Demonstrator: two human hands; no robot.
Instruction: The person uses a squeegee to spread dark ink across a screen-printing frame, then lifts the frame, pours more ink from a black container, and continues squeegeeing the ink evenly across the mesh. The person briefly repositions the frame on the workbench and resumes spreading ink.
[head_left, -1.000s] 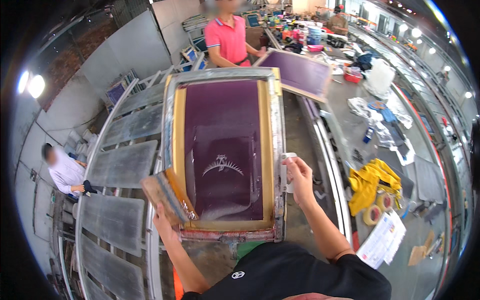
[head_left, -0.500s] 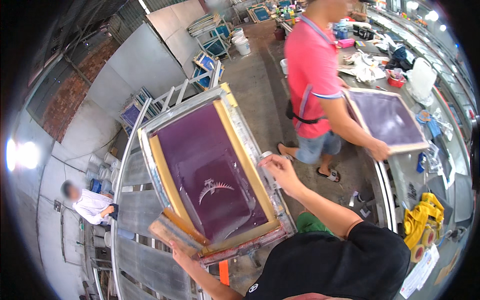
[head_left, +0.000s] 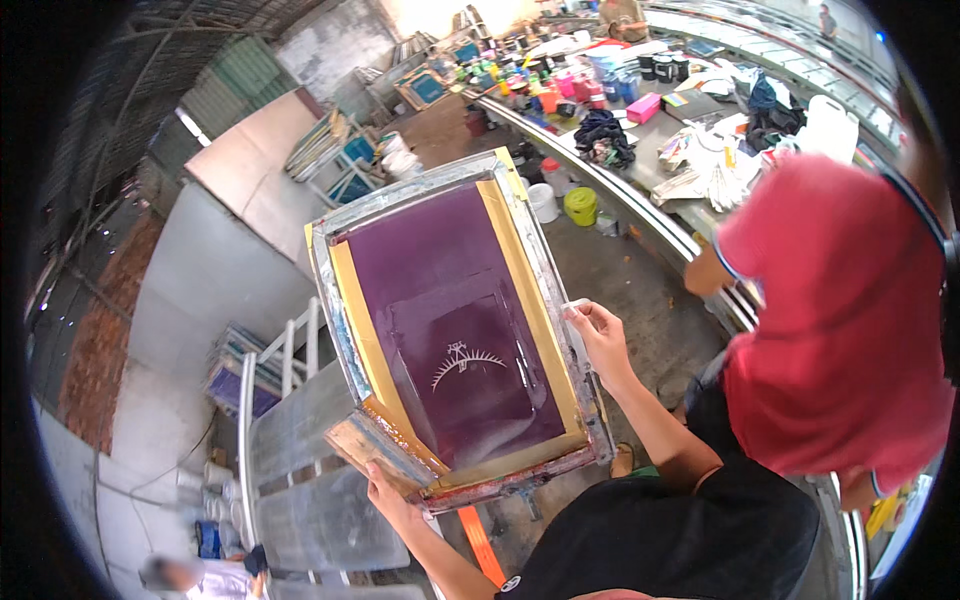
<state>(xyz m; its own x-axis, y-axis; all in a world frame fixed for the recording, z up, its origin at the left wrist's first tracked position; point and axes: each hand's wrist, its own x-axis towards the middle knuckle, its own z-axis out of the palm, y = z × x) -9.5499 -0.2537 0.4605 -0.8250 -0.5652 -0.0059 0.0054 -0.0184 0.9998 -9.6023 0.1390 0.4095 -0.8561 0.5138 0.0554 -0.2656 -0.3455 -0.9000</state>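
Observation:
A silk-screen printing frame (head_left: 452, 420) with purple mesh, yellow tape borders and a pale crown-like curved motif is tilted in front of me. A squeegee (head_left: 385, 447) with a wooden handle and amber blade lies across its lower left corner. My left hand (head_left: 392, 500) grips the frame at that corner, its thumb by the squeegee handle and its other fingers hidden underneath. At the frame's right edge, my right hand (head_left: 600, 335) is closed in a pinch on a small white piece (head_left: 571, 310), perhaps cloth or paper.
To the right, close by, a person in a red shirt (head_left: 830, 320) bends beside a long table (head_left: 650, 180) crowded with cloths and pots. Pale sheets (head_left: 300, 425) rest on a metal rack at left. Buckets (head_left: 580, 206) stand on the floor beyond the frame. Another person (head_left: 215, 578) is at lower left.
My view has turned right. The person in red has come closer and bent over; the purple screen they carried is out of sight. My right hand still pinches at the frame's right edge.

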